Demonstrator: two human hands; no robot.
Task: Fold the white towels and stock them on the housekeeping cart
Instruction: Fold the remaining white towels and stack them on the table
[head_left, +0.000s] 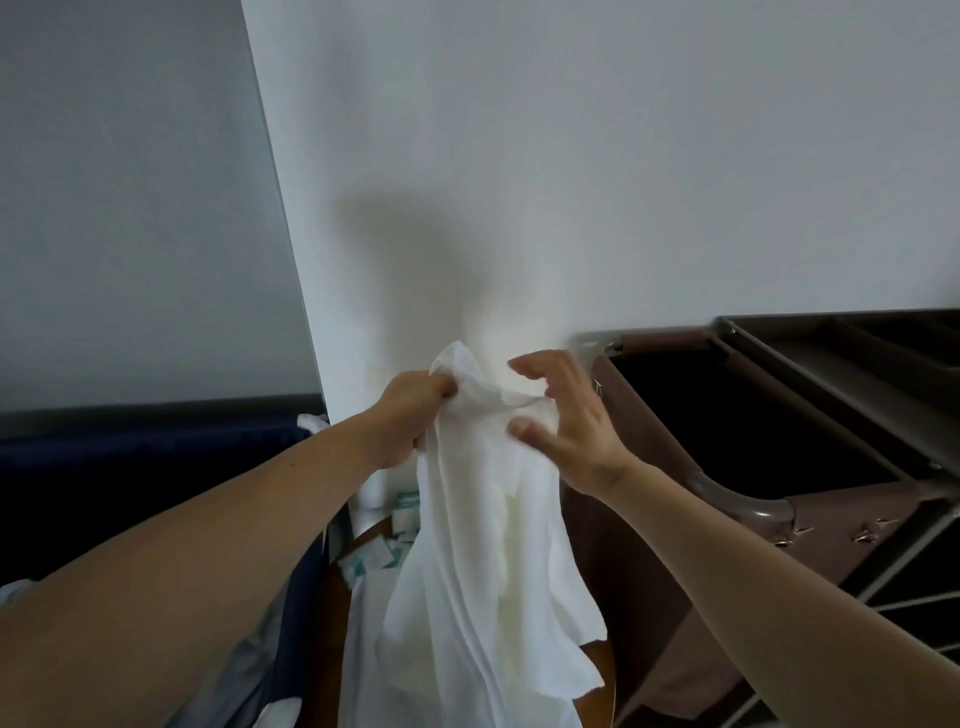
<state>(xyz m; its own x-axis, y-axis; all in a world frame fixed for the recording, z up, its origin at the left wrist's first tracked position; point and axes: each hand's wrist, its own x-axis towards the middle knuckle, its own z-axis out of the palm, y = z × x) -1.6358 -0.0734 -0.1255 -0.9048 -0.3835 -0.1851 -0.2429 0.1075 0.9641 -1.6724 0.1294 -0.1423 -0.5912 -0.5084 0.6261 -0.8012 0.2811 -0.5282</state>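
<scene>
— So, where is the white towel (483, 519) right now?

— Up in front of me, against the wall (571, 156). My left hand (410, 415) grips its top corner, fingers curled round the bunched cloth. The rest hangs loose and unfolded, its bottom running out of view.

— And your right hand (566, 415)?

— Spread apart, fingers splayed. The thumb touches the towel's upper edge; whether the fingers behind reach the cloth, I can't tell.

— What's in the cart?

— The housekeeping cart (831, 395) stands to my right, just beside the towel. Its brown linen bag (639, 571) gapes open under a grey rail (737, 496), but the inside is too dark to make out. Past it, the top tray (841, 343) has dividers; the picture's edge cuts it off.

— Anything below?

— Small teal-and-white packets (389, 551) lie on a round wooden bench (332, 649), mostly hidden behind the towel and my left forearm. More white cloth (363, 649) lies down there too. A dark blue thing (130, 467) sits at my left; I can't say what it is.
</scene>
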